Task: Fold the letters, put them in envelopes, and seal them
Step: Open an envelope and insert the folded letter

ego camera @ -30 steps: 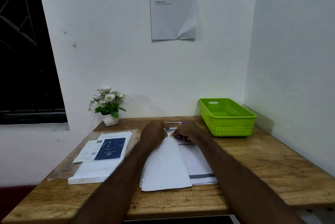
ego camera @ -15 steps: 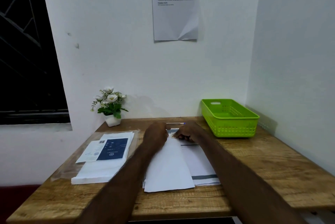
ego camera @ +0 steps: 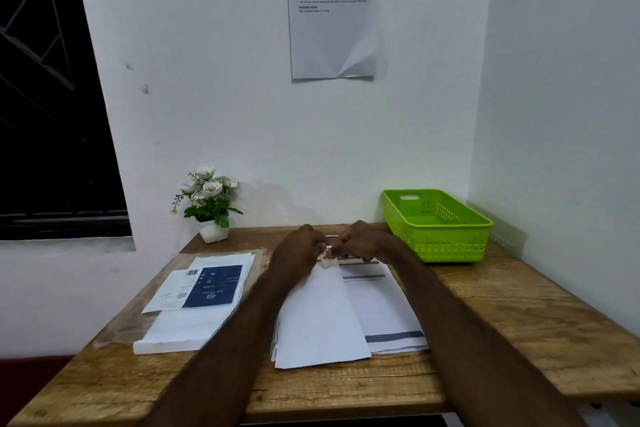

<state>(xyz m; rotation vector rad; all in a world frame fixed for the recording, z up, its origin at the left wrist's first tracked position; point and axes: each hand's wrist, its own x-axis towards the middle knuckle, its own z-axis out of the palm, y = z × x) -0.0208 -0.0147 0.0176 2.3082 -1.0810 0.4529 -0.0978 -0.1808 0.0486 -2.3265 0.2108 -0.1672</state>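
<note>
Your left hand and right hand both pinch something small at the far edge of the letters, which lie left of the basket. Folding looks not yet started; next, free one sheet.

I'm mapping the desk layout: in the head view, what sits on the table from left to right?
Envelope stack → flower pot → left hand → right hand, both at the far end of the letter sheets → green basket.
</note>
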